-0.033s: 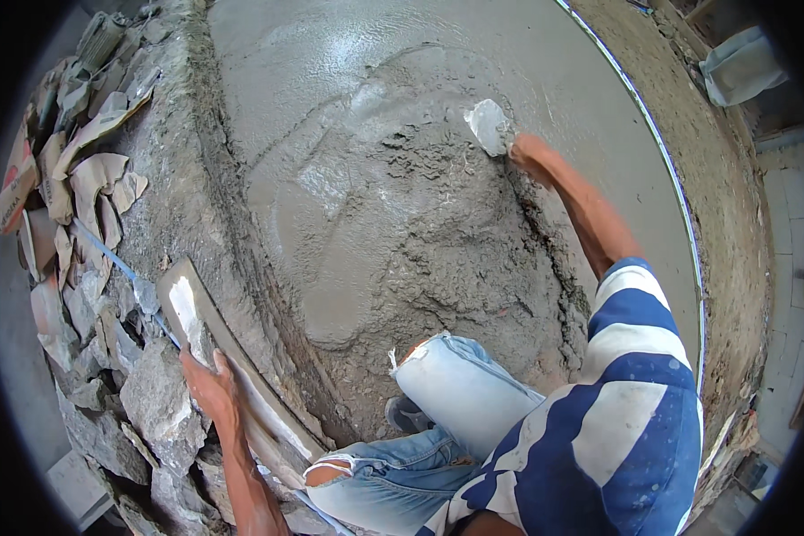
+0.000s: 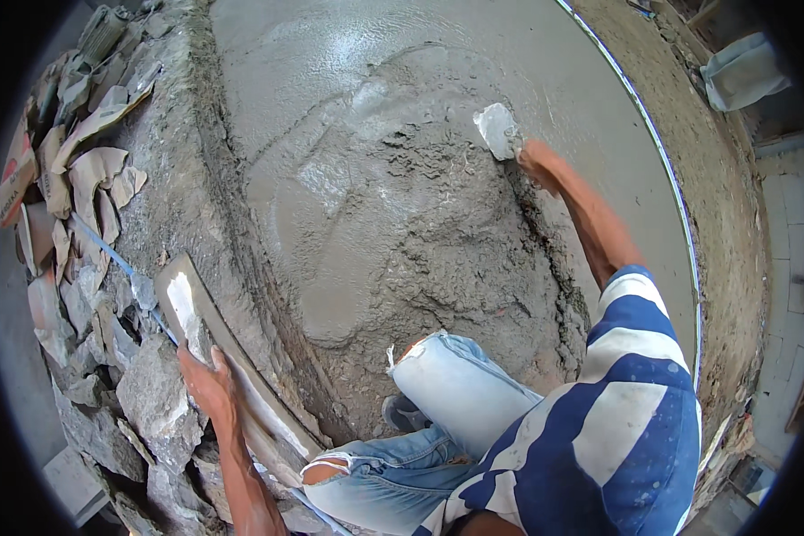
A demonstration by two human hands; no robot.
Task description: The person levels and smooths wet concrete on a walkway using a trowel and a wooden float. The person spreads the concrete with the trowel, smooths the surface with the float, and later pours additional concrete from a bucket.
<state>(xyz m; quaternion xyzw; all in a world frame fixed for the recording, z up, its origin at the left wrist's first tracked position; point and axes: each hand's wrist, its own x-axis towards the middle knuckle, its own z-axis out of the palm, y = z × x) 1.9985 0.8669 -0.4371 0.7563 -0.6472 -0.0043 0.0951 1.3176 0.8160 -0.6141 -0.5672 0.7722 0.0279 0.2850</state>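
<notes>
My right hand point(image 2: 542, 167) is closed round the handle of a trowel point(image 2: 497, 131), whose pale blade is over the wet concrete point(image 2: 348, 241) at the far right of a rough, lumpy patch. The handle is mostly hidden by my fingers. At the lower left my left hand point(image 2: 208, 382) grips the edge of a long board point(image 2: 263, 406) with pale smears along it. Its thumb lies toward the board's face, and the board slants from the rubble down to my knee.
Broken stone slabs point(image 2: 161, 397) and torn paper sacks point(image 2: 94, 179) are heaped along the left, with a blue strip point(image 2: 107, 250) among them. Smooth wet concrete stretches to a thin pale edging line point(image 2: 657, 143) on the right. My bent knees point(image 2: 456, 375) are close in front.
My right hand and the trowel have shifted slightly right and a little nearer. My left hand and the board look nearly unmoved.
</notes>
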